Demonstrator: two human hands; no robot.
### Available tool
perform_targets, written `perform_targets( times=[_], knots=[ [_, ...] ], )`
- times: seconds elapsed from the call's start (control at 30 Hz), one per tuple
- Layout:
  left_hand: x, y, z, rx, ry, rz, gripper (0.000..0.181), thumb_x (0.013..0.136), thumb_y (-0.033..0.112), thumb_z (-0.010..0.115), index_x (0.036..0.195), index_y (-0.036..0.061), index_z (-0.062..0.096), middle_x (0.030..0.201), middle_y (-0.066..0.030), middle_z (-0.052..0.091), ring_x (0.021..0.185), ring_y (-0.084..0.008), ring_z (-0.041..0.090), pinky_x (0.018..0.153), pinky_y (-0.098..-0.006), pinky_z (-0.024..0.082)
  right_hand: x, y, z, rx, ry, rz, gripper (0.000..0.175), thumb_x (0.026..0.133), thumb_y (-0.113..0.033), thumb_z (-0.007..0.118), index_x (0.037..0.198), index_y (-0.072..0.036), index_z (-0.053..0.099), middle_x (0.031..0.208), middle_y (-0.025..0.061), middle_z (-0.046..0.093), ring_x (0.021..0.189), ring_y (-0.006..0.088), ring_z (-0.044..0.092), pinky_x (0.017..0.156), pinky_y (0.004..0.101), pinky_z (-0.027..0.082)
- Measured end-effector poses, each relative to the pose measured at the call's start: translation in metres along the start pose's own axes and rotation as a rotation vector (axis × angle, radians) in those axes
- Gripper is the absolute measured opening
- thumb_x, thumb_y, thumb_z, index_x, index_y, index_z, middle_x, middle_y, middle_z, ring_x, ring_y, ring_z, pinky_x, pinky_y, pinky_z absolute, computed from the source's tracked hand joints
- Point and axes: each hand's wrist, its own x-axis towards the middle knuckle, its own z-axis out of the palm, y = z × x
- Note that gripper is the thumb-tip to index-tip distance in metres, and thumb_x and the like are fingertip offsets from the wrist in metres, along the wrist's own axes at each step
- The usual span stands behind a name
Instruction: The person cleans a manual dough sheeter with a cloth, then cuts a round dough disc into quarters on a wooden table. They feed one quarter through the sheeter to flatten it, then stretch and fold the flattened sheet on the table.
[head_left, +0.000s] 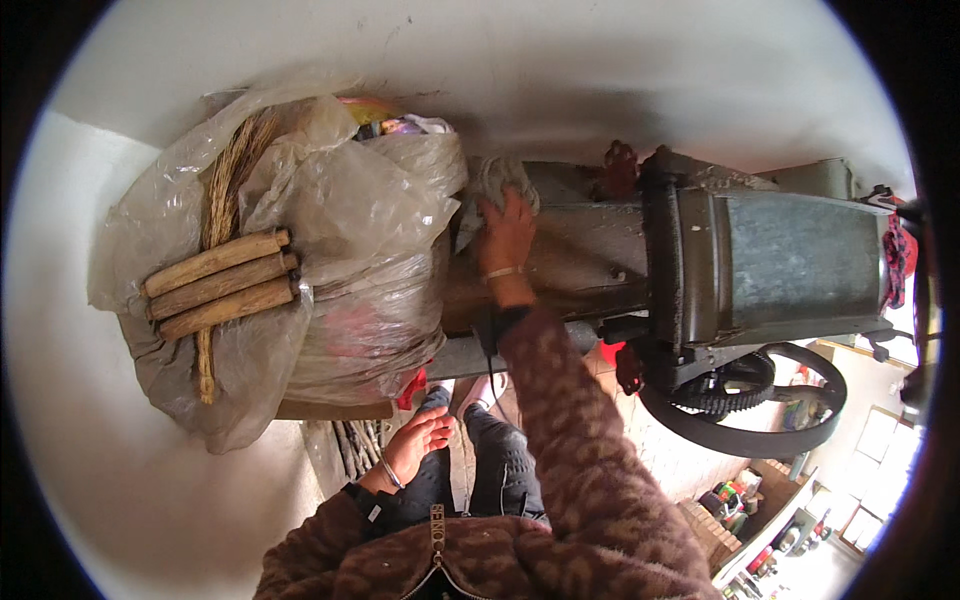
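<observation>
My right hand (508, 236) reaches forward over a dark, worn board (577, 240), its fingertips on a crumpled greyish cloth (502, 180). Whether the fingers grip the cloth or only press on it cannot be told. Low in front of my body, my left hand (418, 442) is held up with its fingers apart and nothing in it. Left of the cloth stands a bulky bundle wrapped in clear plastic sheeting (360, 202). On the plastic lie three short wooden rollers (221, 285), across a bunch of dry straw stalks (225, 187).
A metal machine with a curved sheet panel (802, 255) stands at the right, a large flywheel (832, 420) and gear (724, 394) below it. A pale wall (487, 60) runs behind. Dark sticks (356, 446) stand beneath the bundle. A thin black cord hangs beside my right sleeve.
</observation>
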Motion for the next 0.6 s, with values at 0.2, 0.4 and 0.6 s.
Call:
perform_targets(
  times=[0.2,0.4,0.6],
  knots=[
    [-0.014,-0.003,-0.018,-0.043,0.084,-0.016,0.043,0.094,0.028,0.048,0.132,0.0077,0.045,0.123,-0.009,0.057,0.105,-0.0178,0.057,0.091,-0.0334,0.043,0.004,0.039,-0.017,-0.075,0.176,0.327,0.036,0.073,0.002,0.057,0.105,-0.012,0.066,0.122,0.0191,0.052,0.106,0.0404,0.05,0.088,0.0456,0.042],
    [-0.017,0.0,-0.014,-0.008,0.061,-0.043,0.046,0.093,0.027,0.05,0.133,0.0055,0.044,0.123,-0.0106,0.057,0.104,-0.0197,0.058,0.09,-0.0341,0.045,-0.109,-0.043,-0.072,0.095,-0.381,0.197,0.045,0.072,-0.003,0.057,0.114,-0.017,0.062,0.123,0.0202,0.05,0.107,0.038,0.052,0.086,0.0458,0.046],
    [-0.002,0.003,0.01,0.125,-0.012,-0.076,0.039,0.094,0.028,0.05,0.128,0.0109,0.049,0.118,-0.0057,0.059,0.102,-0.0166,0.057,0.09,-0.0329,0.041,-0.177,0.009,-0.11,-0.113,-0.524,-0.055,0.039,0.079,-0.014,0.058,0.117,-0.02,0.06,0.123,0.0192,0.049,0.103,0.0373,0.052,0.086,0.0443,0.046]
  ],
)
